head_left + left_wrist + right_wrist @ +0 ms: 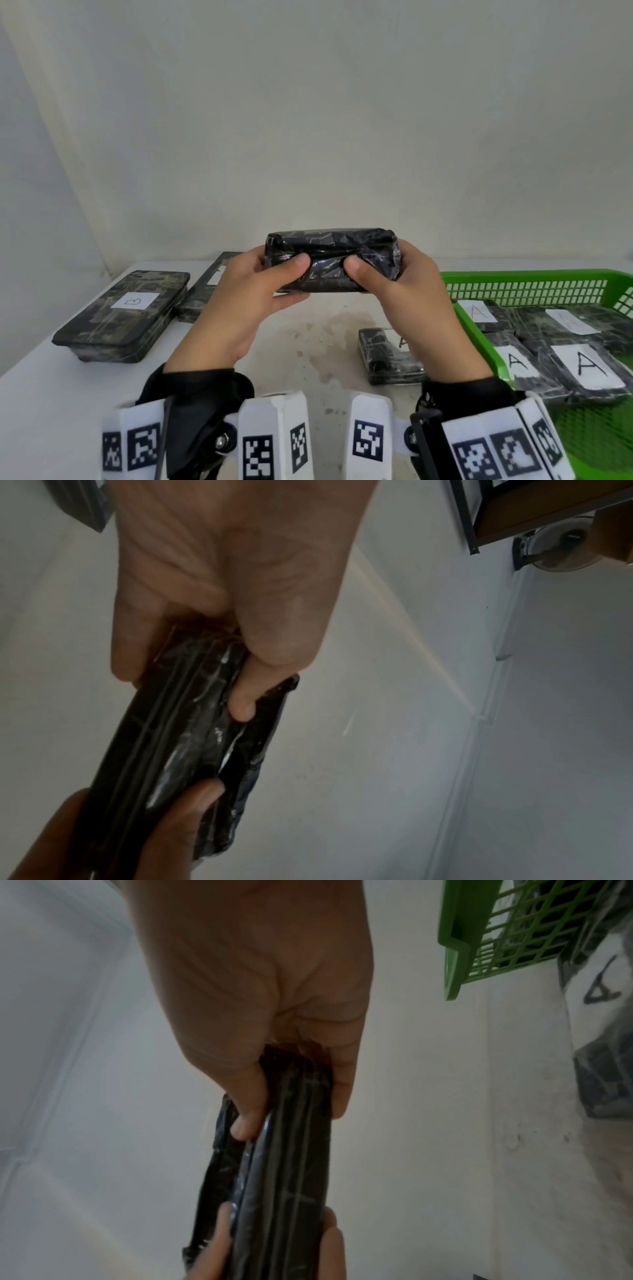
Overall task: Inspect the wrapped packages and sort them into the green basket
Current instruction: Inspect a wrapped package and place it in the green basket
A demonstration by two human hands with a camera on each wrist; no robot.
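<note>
The package (330, 260) at the frame's centre is wrapped in glossy, crinkled black plastic film with shiny tape streaks. At right, the green basket (524, 286) is smooth moulded plastic lattice, and the packages (561, 346) inside carry matt white paper labels. The table (308, 342) below looks matt white, stained and scuffed.

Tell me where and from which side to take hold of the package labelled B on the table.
Judging by its pose, grip the package labelled B across its two long sides near the middle, coming down from above. It lies flat on the table, label up, with its near long side open; another package lies close behind its far end, so avoid that end.
</note>
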